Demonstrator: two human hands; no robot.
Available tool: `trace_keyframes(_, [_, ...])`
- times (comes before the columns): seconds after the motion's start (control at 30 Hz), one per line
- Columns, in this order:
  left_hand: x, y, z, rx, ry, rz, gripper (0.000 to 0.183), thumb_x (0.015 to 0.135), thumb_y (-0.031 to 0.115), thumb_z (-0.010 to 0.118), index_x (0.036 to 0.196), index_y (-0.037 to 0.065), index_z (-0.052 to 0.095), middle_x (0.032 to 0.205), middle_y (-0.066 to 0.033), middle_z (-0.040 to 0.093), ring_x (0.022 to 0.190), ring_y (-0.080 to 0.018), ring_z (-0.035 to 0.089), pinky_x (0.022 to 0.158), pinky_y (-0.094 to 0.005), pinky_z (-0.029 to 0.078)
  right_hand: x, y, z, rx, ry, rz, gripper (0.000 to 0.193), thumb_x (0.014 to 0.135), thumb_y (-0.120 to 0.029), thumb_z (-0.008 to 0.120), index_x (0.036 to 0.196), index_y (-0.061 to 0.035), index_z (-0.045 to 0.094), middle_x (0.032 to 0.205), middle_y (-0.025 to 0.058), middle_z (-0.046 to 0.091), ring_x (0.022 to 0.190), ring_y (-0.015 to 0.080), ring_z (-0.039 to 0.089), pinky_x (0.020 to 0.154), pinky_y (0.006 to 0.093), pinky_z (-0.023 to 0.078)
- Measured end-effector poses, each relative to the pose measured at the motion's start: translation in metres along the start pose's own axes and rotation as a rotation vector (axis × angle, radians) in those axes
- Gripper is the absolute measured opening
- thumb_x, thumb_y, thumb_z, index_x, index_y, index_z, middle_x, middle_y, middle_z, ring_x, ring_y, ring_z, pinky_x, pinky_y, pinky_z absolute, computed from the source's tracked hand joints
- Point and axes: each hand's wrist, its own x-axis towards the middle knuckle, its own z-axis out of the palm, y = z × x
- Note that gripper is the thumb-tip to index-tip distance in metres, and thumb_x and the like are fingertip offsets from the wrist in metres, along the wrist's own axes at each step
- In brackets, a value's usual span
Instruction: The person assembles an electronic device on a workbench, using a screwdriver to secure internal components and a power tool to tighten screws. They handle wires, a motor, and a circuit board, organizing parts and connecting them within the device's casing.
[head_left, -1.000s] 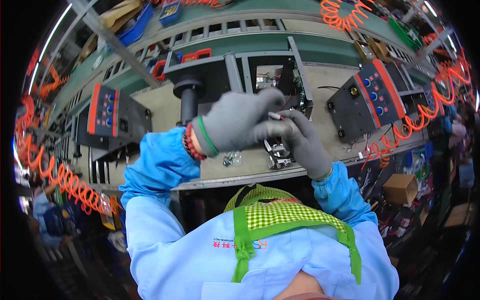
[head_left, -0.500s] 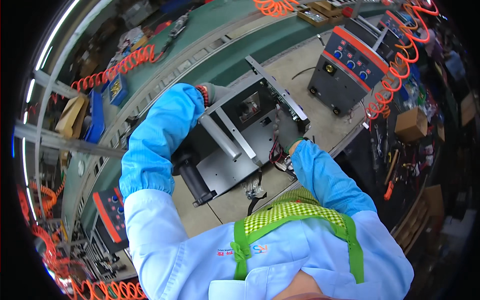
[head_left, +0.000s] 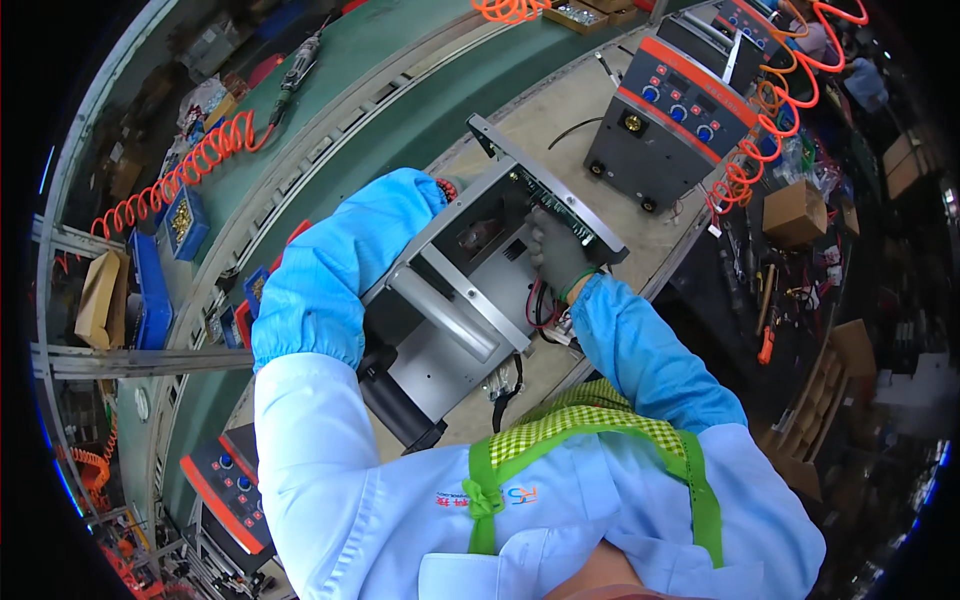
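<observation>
"Head view: is the open grey metal frame (head_left: 468, 291) lying centrally?"
"Yes, slanting up-right; the grey-gloved right hand (head_left: 562, 256) is resting nearer its green circuit board (head_left: 556, 209), left hand hiding behind. Both grips, I cannot tell."

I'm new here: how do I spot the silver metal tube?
Start at the open grey metal chassis that the grey-gloved right hand reaches into. On its left part slants the silver metal tube. It's round, unlike the flat metal crossbar alongside, and silver, unlike the black cylinder below.
</observation>
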Motion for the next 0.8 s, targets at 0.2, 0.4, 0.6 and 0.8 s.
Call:
trace_keyframes(0.2, [-0.005,-0.066,0.016,-0.198,0.225,-0.13,0.039,0.084,0.03,0.065,0.117,0.009,0.06,0.114,-0.014,0.063,0.099,-0.0316,0.059,0.084,-0.0423,0.047,0.002,0.014,0.005,-0.58,0.232,-0.343,0.039,0.096,-0.036,0.051,0.119,-0.0056,0.059,0.094,0.0103,0.064,0.083,0.0217,0.062,0.077,0.0335,0.048])
trace_keyframes(0.4, [-0.021,-0.099,0.022,-0.323,0.455,-0.239,0.038,0.084,0.029,0.066,0.117,0.009,0.06,0.112,-0.0127,0.063,0.098,-0.0305,0.059,0.083,-0.0416,0.047,0.01,0.011,0.0,-0.824,0.284,-0.379,0.044,0.097,-0.035,0.05,0.125,-0.0017,0.058,0.116,0.0173,0.064,0.109,0.0274,0.06,0.097,0.0328,0.042])
trace_keyframes(0.6, [-0.036,-0.074,0.033,-0.379,0.68,-0.295,0.019,0.086,0.021,0.06,0.095,0.006,0.067,0.084,-0.0085,0.065,0.077,-0.0184,0.06,0.07,-0.0344,0.05,0.006,0.002,-0.001,-0.278,0.159,-0.123,0.033,0.098,-0.034,0.05,0.105,-0.0044,0.062,0.078,-0.0001,0.055,0.068,0.0113,0.05,0.062,0.0261,0.043])
trace_keyframes(0.8, [-0.057,0.008,0.038,-0.159,0.601,-0.306,0.025,0.086,0.021,0.06,0.102,0.004,0.065,0.088,-0.0092,0.066,0.075,-0.0194,0.061,0.07,-0.0348,0.05,0.004,0.006,0.002,-0.047,0.124,-0.059,0.03,0.098,-0.035,0.052,0.101,-0.0066,0.061,0.066,-0.0053,0.042,0.055,0.0058,0.039,0.045,0.0205,0.031])
